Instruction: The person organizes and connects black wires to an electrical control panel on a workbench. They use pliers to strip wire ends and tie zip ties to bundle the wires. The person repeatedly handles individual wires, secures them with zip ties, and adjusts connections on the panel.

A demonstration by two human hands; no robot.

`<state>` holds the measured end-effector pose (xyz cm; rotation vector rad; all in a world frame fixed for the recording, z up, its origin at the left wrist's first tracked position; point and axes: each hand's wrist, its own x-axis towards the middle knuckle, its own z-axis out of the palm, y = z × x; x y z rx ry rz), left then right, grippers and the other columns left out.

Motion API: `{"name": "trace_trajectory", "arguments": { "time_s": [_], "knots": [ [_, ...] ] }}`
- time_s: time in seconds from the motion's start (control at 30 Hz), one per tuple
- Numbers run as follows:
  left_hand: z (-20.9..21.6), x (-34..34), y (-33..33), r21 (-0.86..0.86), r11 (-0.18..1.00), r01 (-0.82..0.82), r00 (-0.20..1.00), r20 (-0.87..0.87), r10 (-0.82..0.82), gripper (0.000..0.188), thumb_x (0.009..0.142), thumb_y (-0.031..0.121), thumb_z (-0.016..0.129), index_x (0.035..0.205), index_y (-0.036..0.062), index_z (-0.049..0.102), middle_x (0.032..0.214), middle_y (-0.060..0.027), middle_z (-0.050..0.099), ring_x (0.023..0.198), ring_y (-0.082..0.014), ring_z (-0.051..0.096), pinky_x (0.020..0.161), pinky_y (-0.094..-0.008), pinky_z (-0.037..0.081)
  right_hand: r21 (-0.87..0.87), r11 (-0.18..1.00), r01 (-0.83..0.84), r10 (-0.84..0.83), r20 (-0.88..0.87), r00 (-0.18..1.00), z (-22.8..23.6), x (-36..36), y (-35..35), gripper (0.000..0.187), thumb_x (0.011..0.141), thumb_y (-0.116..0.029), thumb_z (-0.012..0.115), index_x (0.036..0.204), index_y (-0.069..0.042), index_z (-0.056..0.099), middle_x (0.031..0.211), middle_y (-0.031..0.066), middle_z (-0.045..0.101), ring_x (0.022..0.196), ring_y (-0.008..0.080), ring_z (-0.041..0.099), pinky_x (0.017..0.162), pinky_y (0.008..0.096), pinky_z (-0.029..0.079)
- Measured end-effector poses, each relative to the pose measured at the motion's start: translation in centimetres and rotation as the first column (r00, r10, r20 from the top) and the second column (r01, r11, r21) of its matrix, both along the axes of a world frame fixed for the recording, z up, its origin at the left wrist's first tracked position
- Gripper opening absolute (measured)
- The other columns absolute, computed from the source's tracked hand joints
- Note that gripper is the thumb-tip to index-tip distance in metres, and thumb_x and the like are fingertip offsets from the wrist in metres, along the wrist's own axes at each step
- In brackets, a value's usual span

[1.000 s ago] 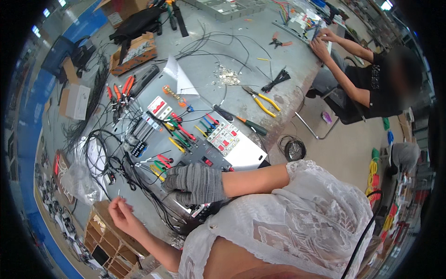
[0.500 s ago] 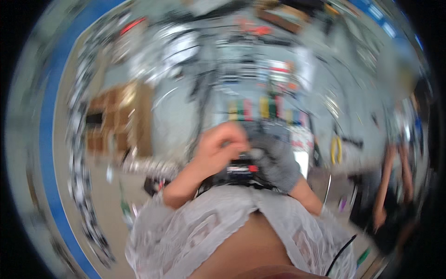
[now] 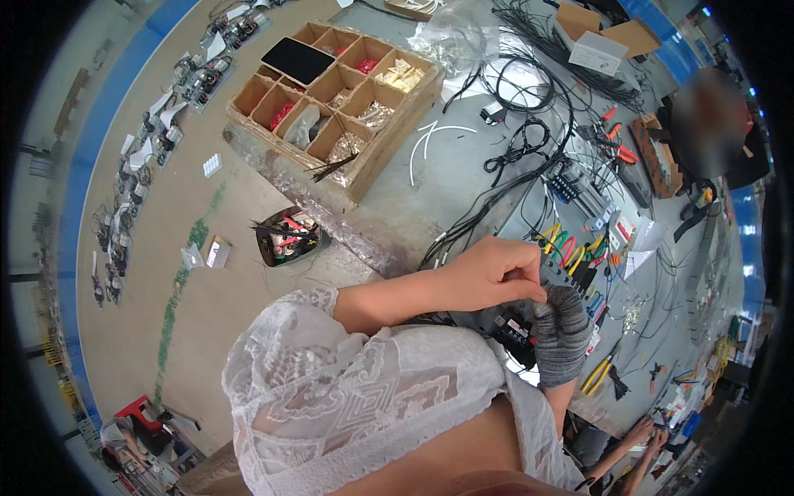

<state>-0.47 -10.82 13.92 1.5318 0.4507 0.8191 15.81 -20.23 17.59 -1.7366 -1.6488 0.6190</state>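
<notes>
My bare left hand (image 3: 496,273) has its thumb and fingers pinched together right against the fingertips of my right hand (image 3: 562,335), which wears a grey knit glove. Whatever sits between the fingers is too small to make out. Both hands hover over a black wiring board (image 3: 506,324) at the near edge of the grey worktable (image 3: 389,227). Just beyond the hands, terminal blocks with yellow, green and red wires (image 3: 564,241) stand on the board. My white lace sleeve fills the lower middle of the view.
A wooden compartment box (image 3: 399,139) of small parts sits at the table's left end, with white tubing (image 3: 430,136) and black cables (image 3: 529,140) beside it. Yellow-handled pliers (image 3: 597,376) lie right of my glove. A scrap bin (image 3: 285,236) stands on the floor. Another person (image 3: 711,116) sits far right.
The view has swung round sharply. My left hand, out to the left by the cables a second ago, has come in to meet the gloved right hand over the board.
</notes>
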Motion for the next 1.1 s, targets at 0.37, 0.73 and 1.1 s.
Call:
{"name": "trace_trajectory", "arguments": {
  "time_s": [0.37,0.73,1.1],
  "knots": [
    [4.0,-15.8,12.3,0.705,0.619,-0.346,0.598,-0.343,0.725,0.011,0.083,0.012,0.058,0.087,0.0019,0.060,0.080,-0.0136,0.061,0.076,-0.0272,0.062,0.066,-0.0367,0.048,-0.066,0.992,0.105,-0.102,0.043,0.994,-2.5,-0.6,1.3,0.009,0.082,-0.005,0.062,0.091,-0.004,0.062,0.080,0.0059,0.063,0.074,0.0151,0.059,0.070,0.0284,0.047],
    [-2.3,-14.1,21.2,0.466,0.812,0.351,-0.101,-0.844,0.528,0.015,0.075,0.004,0.059,0.088,0.0022,0.065,0.089,-0.0182,0.065,0.087,-0.0343,0.063,0.073,-0.0434,0.050,-0.046,0.992,0.116,-0.117,-0.022,0.993,-2.1,-0.5,1.7,0.010,0.082,-0.005,0.063,0.092,-0.004,0.064,0.081,0.0042,0.064,0.074,0.0134,0.059,0.071,0.0272,0.047],
    [1.9,-12.1,12.5,-0.304,0.891,-0.338,0.929,-0.260,0.264,0.012,0.083,0.006,0.064,0.094,0.0024,0.060,0.088,-0.0086,0.067,0.073,-0.0093,0.061,0.064,-0.0207,0.047,0.251,0.960,0.123,-0.093,-0.130,0.987,-0.6,-0.6,4.1,0.012,0.074,-0.006,0.070,0.086,-0.005,0.066,0.082,0.0094,0.062,0.075,0.0225,0.061,0.069,0.0304,0.048]
  ]
}}
